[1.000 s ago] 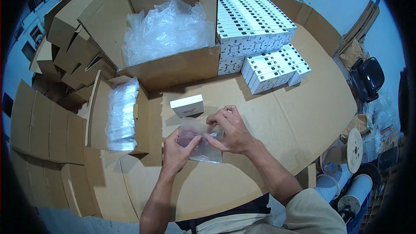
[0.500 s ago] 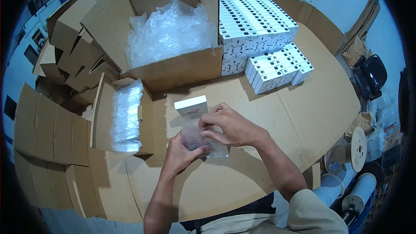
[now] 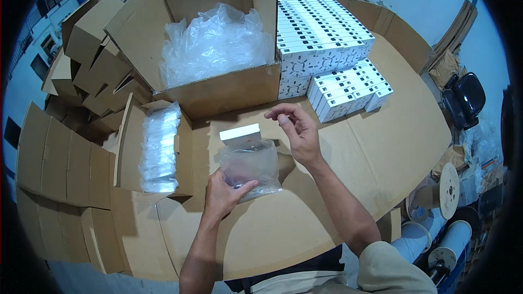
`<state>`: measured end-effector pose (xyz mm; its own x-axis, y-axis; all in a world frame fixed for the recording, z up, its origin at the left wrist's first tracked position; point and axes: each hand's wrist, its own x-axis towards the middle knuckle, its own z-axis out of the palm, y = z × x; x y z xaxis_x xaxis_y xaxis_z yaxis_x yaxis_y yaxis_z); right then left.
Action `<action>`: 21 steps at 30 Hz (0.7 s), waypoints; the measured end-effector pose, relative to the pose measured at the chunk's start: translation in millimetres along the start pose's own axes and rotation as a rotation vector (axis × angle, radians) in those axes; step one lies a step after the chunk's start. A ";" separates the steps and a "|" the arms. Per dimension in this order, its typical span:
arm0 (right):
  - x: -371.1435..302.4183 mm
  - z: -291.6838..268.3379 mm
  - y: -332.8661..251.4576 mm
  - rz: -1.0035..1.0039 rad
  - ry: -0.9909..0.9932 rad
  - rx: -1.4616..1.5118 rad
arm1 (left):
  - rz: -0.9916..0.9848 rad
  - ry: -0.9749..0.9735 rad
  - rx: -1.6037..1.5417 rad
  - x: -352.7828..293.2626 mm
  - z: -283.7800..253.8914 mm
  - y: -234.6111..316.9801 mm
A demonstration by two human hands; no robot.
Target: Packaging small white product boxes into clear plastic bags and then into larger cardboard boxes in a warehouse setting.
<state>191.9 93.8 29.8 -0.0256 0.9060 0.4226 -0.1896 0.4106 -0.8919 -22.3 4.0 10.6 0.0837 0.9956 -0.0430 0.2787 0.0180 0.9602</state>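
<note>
On the cardboard-covered counter (image 3: 354, 169), just in front of you, a clear plastic bag (image 3: 256, 160) is pinched in your left hand (image 3: 223, 193), with your thumb laid over its lower part and your fingers partly hidden at its left side. Your right hand (image 3: 299, 133) is free of the bag, raised to its upper right with the fingers loosely bent and the thumb apart from them; you have nothing visible in it.

Just beyond the bag, you have a small white box (image 3: 241, 134) standing on the counter. The bag's top edge overlaps the box's lower part from your viewpoint, so you cannot tell whether the two touch.

To your left, a narrow open carton (image 3: 185, 166) holds a row of plastic-wrapped packets (image 3: 159, 149). Behind it, nearer the middle, you have a large open carton (image 3: 229, 93) with a heap of crumpled clear plastic (image 3: 218, 49) inside. Right of that carton, white boxes with dark printed marks stand packed in a tall stack (image 3: 321, 30), with a lower group (image 3: 348, 90) in front of it, nearer to you.
</note>
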 end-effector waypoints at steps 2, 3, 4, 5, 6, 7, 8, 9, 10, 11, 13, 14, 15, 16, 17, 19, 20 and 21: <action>-0.1 -10.3 12.7 0.021 -0.101 -0.123 | 0.004 0.017 0.012 -0.5 -0.6 1.8; 0.4 -12.7 17.1 0.043 -0.204 -0.243 | 0.005 0.018 0.011 -0.9 -0.4 1.2; -1.1 -12.8 21.3 0.109 -0.265 -0.186 | 0.013 0.034 -0.003 -1.3 0.0 -0.1; -1.9 -12.8 25.0 0.108 -0.267 -0.186 | 0.021 0.050 -0.016 -1.4 0.1 -1.0; -1.4 -9.9 27.4 0.128 -0.296 -0.122 | 0.021 0.055 -0.015 -1.5 0.0 -1.4; -1.0 -6.6 30.2 0.148 -0.326 -0.058 | 0.020 0.061 -0.037 -1.7 0.5 -1.6; -0.9 -2.8 34.3 0.147 -0.331 -0.056 | 0.018 0.067 -0.058 -2.1 0.2 -1.5; -1.2 -0.2 38.4 0.136 -0.319 -0.001 | 0.020 0.070 -0.059 -2.0 0.2 -0.2; -1.8 1.5 41.7 0.126 -0.307 0.053 | 0.015 0.062 -0.054 -1.6 -0.1 2.1; -3.8 2.1 44.5 0.125 -0.309 0.052 | 0.011 0.053 -0.048 -1.3 -0.1 3.5; -6.4 3.9 47.7 0.185 -0.307 0.141 | 0.016 0.048 -0.047 -0.7 -0.2 3.5; -5.7 2.4 48.7 0.184 -0.308 0.141 | 0.020 0.039 -0.046 0.0 0.1 3.3; -5.2 2.1 48.2 0.145 -0.289 0.088 | 0.020 0.038 -0.046 0.0 -0.2 2.2; -4.8 1.1 47.4 0.107 -0.269 0.034 | 0.025 0.045 -0.053 -0.2 -0.5 0.6; -4.8 -2.4 45.2 0.107 -0.267 0.033 | 0.030 0.051 -0.061 -0.3 -0.7 -0.3; -3.9 -11.3 34.8 0.189 -0.229 0.030 | 0.031 0.060 -0.040 -0.8 -2.1 -0.5; -4.6 -16.8 34.2 0.215 -0.202 -0.020 | 0.031 0.069 -0.019 -0.9 -2.8 -0.5; -4.5 -19.9 32.4 0.214 -0.200 -0.022 | 0.032 0.067 -0.020 -0.5 -2.9 -0.4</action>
<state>205.3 105.1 -4.2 -0.2563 0.9349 0.2455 -0.1376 0.2161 -0.9666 -25.2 3.7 11.0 0.0275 0.9996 0.0059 0.2577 -0.0128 0.9661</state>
